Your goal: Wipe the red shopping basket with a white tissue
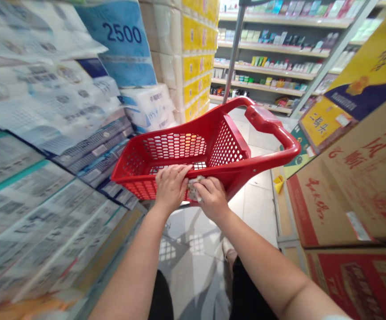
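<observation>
A red plastic shopping cart (179, 133) with honeycomb openings in its sides stands crosswise before me, its handle (272, 122) toward the right. My left hand (172, 186) is closed over the near rim of the basket, its fingers curled over the top edge. Just right of it, my right hand (213, 195) presses a crumpled greyish-white cloth (194, 187) against the near side wall, below the rim. The cloth is partly hidden by the fingers. Nothing shows inside the basket.
Stacked packs of paper goods (46, 106) line the left, with a blue 2500 sign (122, 40) and yellow-white packs (196, 66) behind. Cardboard cartons (339, 200) stand on the right. Stocked shelves (272, 49) are beyond the cart. A tiled floor (186, 262) lies below.
</observation>
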Demonstrator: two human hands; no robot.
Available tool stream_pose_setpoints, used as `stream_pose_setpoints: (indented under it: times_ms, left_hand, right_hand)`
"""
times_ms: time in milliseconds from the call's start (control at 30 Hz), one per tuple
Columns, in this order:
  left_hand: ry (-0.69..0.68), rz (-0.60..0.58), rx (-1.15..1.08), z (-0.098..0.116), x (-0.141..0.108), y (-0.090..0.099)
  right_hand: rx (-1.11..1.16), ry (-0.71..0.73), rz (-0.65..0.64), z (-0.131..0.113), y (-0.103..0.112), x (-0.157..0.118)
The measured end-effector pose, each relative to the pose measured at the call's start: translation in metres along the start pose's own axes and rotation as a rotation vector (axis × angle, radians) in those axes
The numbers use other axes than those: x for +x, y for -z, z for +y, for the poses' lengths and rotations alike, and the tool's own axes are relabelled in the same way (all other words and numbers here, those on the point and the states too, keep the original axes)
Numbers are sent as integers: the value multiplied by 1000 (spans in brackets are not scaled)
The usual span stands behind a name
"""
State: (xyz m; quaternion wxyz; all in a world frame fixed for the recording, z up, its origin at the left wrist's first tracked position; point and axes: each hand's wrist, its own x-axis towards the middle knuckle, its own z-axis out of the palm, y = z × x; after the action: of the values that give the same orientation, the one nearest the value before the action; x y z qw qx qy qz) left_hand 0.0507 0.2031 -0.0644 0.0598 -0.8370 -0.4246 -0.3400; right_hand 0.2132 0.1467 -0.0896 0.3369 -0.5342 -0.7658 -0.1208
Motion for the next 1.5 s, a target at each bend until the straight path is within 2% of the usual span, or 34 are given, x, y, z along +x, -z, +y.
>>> stream_pose_setpoints:
  times_ms: [167, 267, 333, 400, 500, 600, 700, 767, 933, 1167, 1367, 1500]
  left_hand:
    - [-49, -81, 34, -1, 0, 3]
    - [-9, -104, 107, 6, -6, 3]
    - [83, -70, 148, 16, -10, 1]
    - [171, -11, 151, 26, -13, -2]
    - [196, 19, 90, 34, -14, -6]
    - [159, 8, 27, 32, -13, -7]
    - [153, 23, 7, 25, -11, -8]
    - [166, 34, 13, 20, -11, -8]
    - [160, 12, 21, 13, -8, -4]
    - [134, 3, 6, 7, -8, 1]
    - [131, 26, 1, 11, -11, 0]
    - [146, 34, -20, 23, -16, -1]
  right_hand:
    - [-67, -6, -111, -3, -6, -5]
    - [-99, -12, -45, -1, -6, -7]
    - [-96, -32, -32, 3, -4, -7]
    - [-60, -30, -94, 6, -3, -7]
    - [-28, -4, -130, 8, 0, -6]
    - [-81, -50, -38, 8, 4, -6]
    - [-110, -113, -36, 10, 8, -5]
    - [-94, -102, -29, 14, 9, -5]
    - [-92, -56, 153, 23, 9, -5]
    - [-143, -85, 21, 15, -3, -9]
    - [-179, -43, 47, 3, -19, -20]
    - [-125, 45, 55, 7, -15, -16]
